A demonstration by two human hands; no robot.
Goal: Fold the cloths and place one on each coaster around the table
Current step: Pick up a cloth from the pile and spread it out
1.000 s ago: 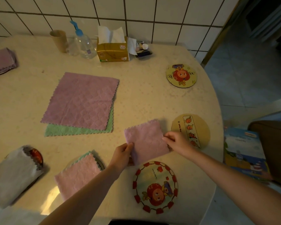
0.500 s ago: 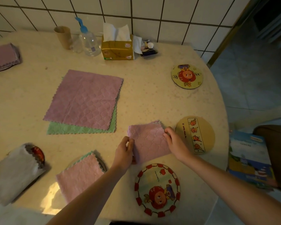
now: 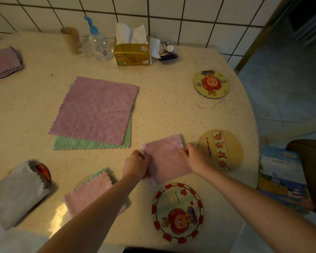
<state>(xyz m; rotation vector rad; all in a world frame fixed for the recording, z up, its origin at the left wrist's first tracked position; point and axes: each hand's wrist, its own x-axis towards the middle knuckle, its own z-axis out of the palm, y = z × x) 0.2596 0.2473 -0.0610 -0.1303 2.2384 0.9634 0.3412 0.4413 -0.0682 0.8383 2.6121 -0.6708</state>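
A small folded pink cloth [image 3: 165, 157] lies on the table between my hands. My left hand [image 3: 136, 164] pinches its left edge and my right hand [image 3: 194, 157] grips its right edge. Three bare coasters sit near it: a red-rimmed one [image 3: 178, 212] in front, a tan one [image 3: 222, 150] to the right, a yellow one [image 3: 211, 83] further back. An unfolded pink cloth [image 3: 97, 110] lies flat over a green cloth [image 3: 77, 144] at the table's middle. Folded cloths cover coasters at the front: a pink one [image 3: 88, 193], a white one [image 3: 16, 190], and a mauve one [image 3: 3, 62] at far left.
Along the tiled wall stand a cardboard tube [image 3: 71, 39], a pump bottle [image 3: 99, 44], a tissue box [image 3: 132, 50] and a small tray of bits [image 3: 167, 52]. A picture book [image 3: 283, 178] lies on a seat right of the table edge.
Both hands have shifted slightly along the folded pink cloth's edges and pressed it flatter on the table; the cloth stays in the same spot.
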